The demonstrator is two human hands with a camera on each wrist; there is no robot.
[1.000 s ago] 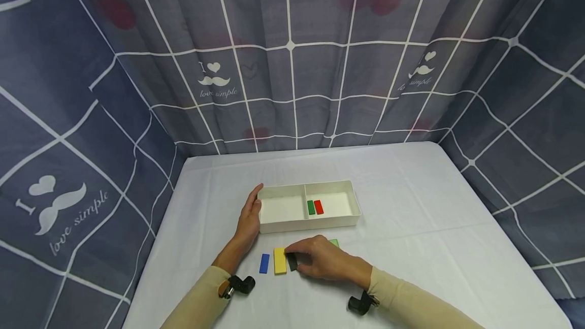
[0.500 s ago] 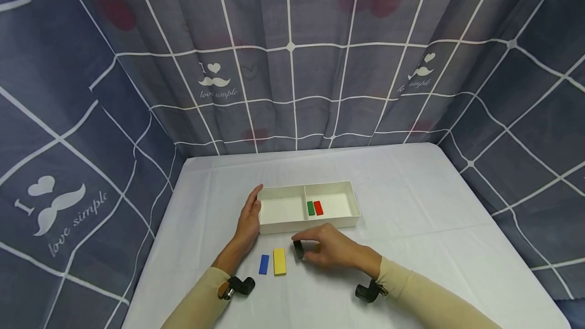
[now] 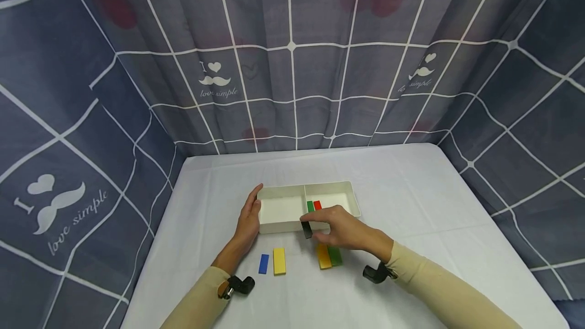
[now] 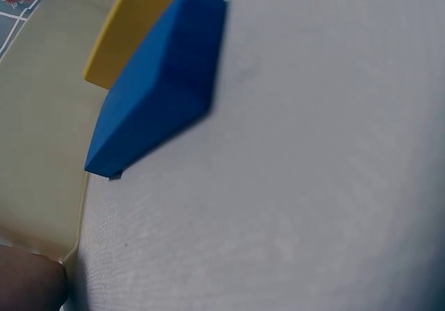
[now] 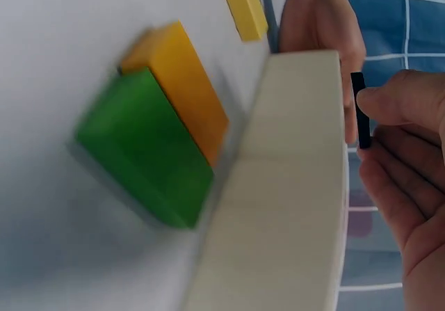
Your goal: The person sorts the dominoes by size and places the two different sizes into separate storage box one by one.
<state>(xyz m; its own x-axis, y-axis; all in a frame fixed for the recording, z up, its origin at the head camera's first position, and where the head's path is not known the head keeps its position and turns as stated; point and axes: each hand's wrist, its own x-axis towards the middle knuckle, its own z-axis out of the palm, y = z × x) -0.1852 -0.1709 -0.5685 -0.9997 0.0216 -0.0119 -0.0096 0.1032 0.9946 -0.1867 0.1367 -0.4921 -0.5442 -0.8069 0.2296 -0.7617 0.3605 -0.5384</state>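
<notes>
A black block is pinched between the thumb and fingers of the right hand, over the front wall of the white two-part tray. The right wrist view shows the same black block edge-on at the fingertips of the right hand. The left hand rests along the tray's left end, fingers fairly straight. In the tray's right compartment, by the divider, lie a green block and a red block, partly hidden by the right hand.
In front of the tray lie a blue block and a yellow block. An orange block and a larger green block lie side by side below the right hand. A patterned curtain stands behind the white-covered table.
The right hand has lifted the black block from beside the yellow block and carried it up and right to the tray's front wall, uncovering the orange and green blocks. The left hand stays put.
</notes>
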